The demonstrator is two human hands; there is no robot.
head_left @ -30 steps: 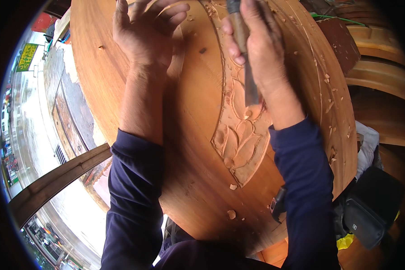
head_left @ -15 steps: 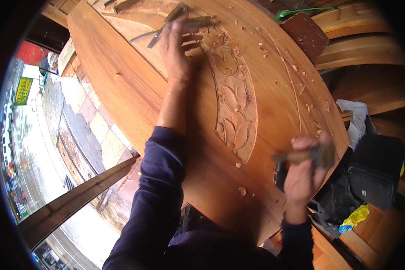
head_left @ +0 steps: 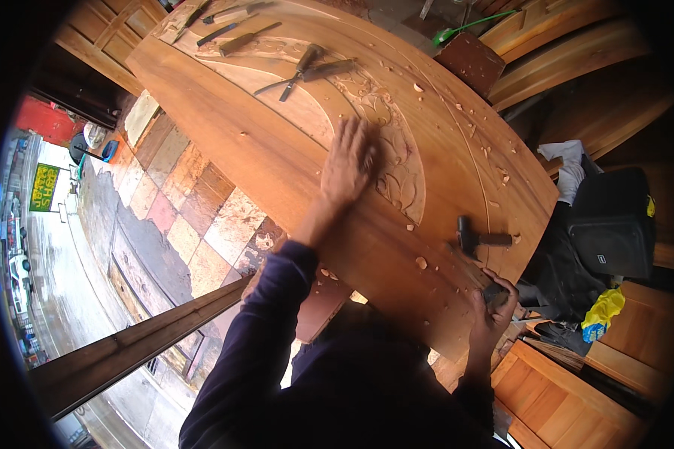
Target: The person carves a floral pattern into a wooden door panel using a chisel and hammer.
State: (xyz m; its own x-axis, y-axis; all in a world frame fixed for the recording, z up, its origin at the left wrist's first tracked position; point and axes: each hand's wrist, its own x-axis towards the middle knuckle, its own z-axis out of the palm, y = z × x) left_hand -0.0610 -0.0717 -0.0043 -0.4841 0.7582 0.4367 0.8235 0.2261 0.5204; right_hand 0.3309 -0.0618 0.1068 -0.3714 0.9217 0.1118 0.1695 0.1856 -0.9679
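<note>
My left hand (head_left: 348, 161) lies over the carved wooden panel (head_left: 292, 194), its fingers stretched out and slightly blurred, covering part of the leaf carving (head_left: 401, 183). Near the panel's lower right edge, my right hand (head_left: 493, 310) is closed around a small dark object (head_left: 494, 293) whose kind I cannot make out. Just beyond it rests a hammer (head_left: 466, 236) with a dark head and a brown handle. Two crossed carving chisels (head_left: 305, 71) lie farther up the panel. More chisels (head_left: 236, 45) are spread near its far left end.
Wood chips (head_left: 421, 263) are scattered over the panel. At the right stand a black case (head_left: 610, 221) and a yellow-and-blue bag (head_left: 603, 314). Wooden panels (head_left: 562, 382) lie lower right. A dark wooden beam (head_left: 142, 348) crosses at the left, above a tiled floor (head_left: 195, 202).
My left hand has come back from beside the crossed chisels onto the carving. My right hand has lowered toward the panel's near edge, and the hammer now shows fully. The view has shifted.
</note>
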